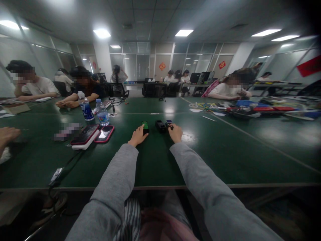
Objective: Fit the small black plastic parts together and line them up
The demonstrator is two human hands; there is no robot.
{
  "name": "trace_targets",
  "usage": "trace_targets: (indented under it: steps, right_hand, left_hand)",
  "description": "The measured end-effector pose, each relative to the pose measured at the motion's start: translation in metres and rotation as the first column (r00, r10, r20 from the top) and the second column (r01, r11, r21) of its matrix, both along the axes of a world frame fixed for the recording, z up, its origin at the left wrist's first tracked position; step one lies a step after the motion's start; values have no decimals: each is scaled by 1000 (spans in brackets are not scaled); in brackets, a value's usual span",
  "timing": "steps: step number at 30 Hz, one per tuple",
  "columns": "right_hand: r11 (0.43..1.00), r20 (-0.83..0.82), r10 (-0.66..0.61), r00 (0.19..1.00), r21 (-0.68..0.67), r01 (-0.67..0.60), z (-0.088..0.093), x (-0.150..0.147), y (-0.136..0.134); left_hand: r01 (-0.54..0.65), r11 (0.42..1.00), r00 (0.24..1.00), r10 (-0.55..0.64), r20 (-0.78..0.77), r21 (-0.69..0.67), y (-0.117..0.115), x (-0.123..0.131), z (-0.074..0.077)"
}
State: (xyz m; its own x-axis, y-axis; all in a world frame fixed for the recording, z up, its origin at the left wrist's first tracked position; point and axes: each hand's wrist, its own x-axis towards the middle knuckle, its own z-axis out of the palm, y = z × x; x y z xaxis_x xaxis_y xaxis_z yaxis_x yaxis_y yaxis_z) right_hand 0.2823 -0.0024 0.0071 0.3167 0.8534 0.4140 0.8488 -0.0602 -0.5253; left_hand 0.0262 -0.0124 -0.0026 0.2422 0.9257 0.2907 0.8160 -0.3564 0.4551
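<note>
My left hand [137,136] reaches over the green table, its thumb and fingers around the near end of a small black box with a green top [145,126]. To its right, my right hand [176,133] has its fingers curled at a small dark device with a pale-edged top [169,122]. That device's lower part is hidden by the fingers. Between the hands, closer to the right one, lies a black block-shaped device [159,126] that neither hand clearly touches. All three small items rest on the tabletop; their exact kind cannot be made out.
To the left are a pink-edged phone [104,134], a larger device on a white block [84,135], and two bottles, one blue-labelled [86,107], one clear [102,113]. Cables and tools [260,108] pile up at right. Another person's hand [8,135] rests at far left.
</note>
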Motion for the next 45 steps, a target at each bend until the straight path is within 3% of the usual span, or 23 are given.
trace_targets:
  steps: [5,9,11,13,17,20,24,27,32,36,39,41,42,43,45]
  right_hand:
    - [999,17,-11,1000,33,11,2,-2,-3]
    - [972,68,-84,994,223,67,16,-11,-13]
    - [954,104,-27,994,301,-6,23,-24,-20]
    - [936,160,115,980,314,-161,25,-44,-27]
    - [863,243,438,865,157,-481,15,-89,-32]
    - [859,173,500,849,26,-511,4,-111,-29]
    - [867,128,499,857,-83,-492,0,-115,-24]
    - [873,169,488,856,-96,-479,1,-113,-23]
    - [878,149,478,865,-68,-474,3,-110,-26]
    - [856,38,516,856,1,-516,6,-103,-27]
    - [837,-139,546,826,95,-538,7,-100,-24]
    - [833,-370,547,751,159,-529,7,-101,-21]
    - [837,-523,527,669,185,-515,8,-103,-20]
    - [841,-680,490,546,206,-500,9,-105,-19]
    - [852,-911,358,204,230,-470,12,-108,-17]
  left_hand:
    - [4,1000,1000,-3,-21,27,1,0,-2]
    - [7,1000,1000,-7,-13,26,2,0,-5]
    - [3,1000,1000,-4,20,16,5,1,-7]
    - [-7,1000,997,7,83,-5,10,1,-8]
    - [61,993,934,-21,356,-103,25,-1,-5]
    - [144,974,805,-13,593,-175,33,-5,0]
    - [93,970,714,92,694,-223,34,-8,2]
    - [111,973,734,58,676,-204,32,-8,2]
    - [104,993,893,-72,444,-47,22,-12,3]
    - [-60,993,985,42,169,102,11,-14,4]
    - [-120,984,984,101,146,129,10,-14,3]
    - [-134,986,959,104,262,98,14,-13,1]
    - [-132,990,933,105,345,56,17,-13,0]
    - [-119,993,895,108,433,-2,20,-13,0]
    - [-59,989,797,127,591,-132,25,-13,0]
